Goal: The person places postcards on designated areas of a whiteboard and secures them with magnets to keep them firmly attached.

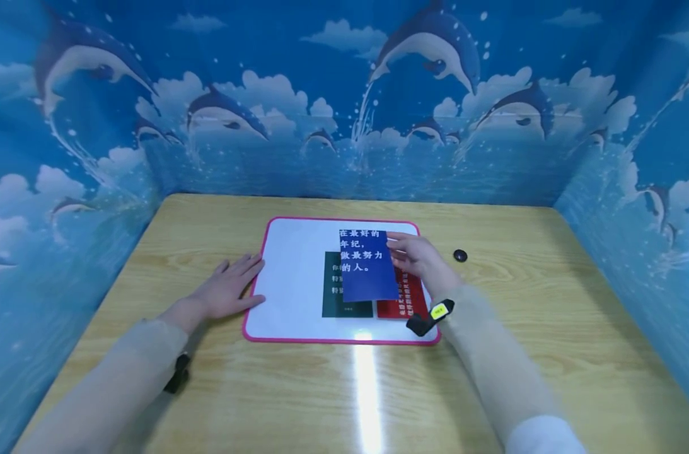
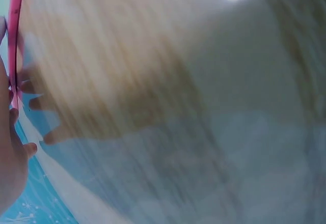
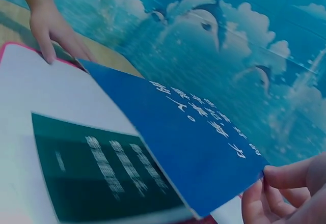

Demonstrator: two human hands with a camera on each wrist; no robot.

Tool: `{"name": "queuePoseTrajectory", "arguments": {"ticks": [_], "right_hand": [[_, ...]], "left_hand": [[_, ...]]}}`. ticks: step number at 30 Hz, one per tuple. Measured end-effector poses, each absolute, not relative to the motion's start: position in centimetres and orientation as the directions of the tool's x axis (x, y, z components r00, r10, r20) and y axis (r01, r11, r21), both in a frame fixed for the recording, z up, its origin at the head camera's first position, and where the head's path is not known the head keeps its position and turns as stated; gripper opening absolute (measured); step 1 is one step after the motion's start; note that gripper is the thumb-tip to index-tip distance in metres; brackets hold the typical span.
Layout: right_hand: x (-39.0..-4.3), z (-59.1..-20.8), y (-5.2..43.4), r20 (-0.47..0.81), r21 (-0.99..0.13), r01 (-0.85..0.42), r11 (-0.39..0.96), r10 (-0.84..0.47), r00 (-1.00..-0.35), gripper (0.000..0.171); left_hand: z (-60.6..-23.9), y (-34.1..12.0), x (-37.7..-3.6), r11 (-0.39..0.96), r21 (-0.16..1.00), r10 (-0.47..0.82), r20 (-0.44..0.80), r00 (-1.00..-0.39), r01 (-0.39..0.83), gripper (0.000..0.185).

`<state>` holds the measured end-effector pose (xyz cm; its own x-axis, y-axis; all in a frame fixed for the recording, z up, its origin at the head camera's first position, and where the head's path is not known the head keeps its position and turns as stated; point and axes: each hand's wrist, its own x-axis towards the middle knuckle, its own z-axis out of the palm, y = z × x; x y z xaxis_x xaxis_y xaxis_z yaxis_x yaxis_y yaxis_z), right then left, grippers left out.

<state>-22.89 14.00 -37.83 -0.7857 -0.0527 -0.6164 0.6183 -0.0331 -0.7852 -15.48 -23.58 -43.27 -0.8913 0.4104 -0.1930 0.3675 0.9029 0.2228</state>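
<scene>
Between thumb and fingers my right hand (image 1: pixel 415 253) pinches the right edge of a blue card (image 1: pixel 369 284) with white Chinese writing. The card is raised and tilted over a whiteboard (image 1: pixel 293 265) with a pink rim. Partly hidden beneath it lies a dark green card (image 1: pixel 347 309) with white text. To the right of that is a red card (image 1: pixel 418 302), partly covered by the blue card and my hand. My left hand (image 1: pixel 227 291) rests at the whiteboard's left edge, fingers straight and fingertips on the rim.
A small black round object (image 1: pixel 460 255) sits on the wooden table (image 1: pixel 520 277) right of the whiteboard. Dolphin-printed blue curtains (image 1: pixel 321 151) enclose the table at the back and both sides. Bright light reflects off the table's front.
</scene>
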Motion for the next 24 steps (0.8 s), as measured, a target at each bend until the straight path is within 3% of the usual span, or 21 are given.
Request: {"name": "queuePoseTrajectory", "arguments": {"ticks": [13,24], "right_hand": [[-22.9,-39.0,8.4,-0.609,-0.790,0.609,-0.063,-0.027,-0.793,0.041],[-22.3,-39.8,5.5,-0.553,-0.833,0.553,0.016,0.012,-0.833,0.037]], "left_hand": [[-43.4,-23.7,-15.4,0.901,0.237,0.410,-0.190,-0.892,0.364,0.082],[-43.4,-23.5,-15.4,0.920,0.232,0.367,-0.217,-0.905,0.317,0.085]]}}
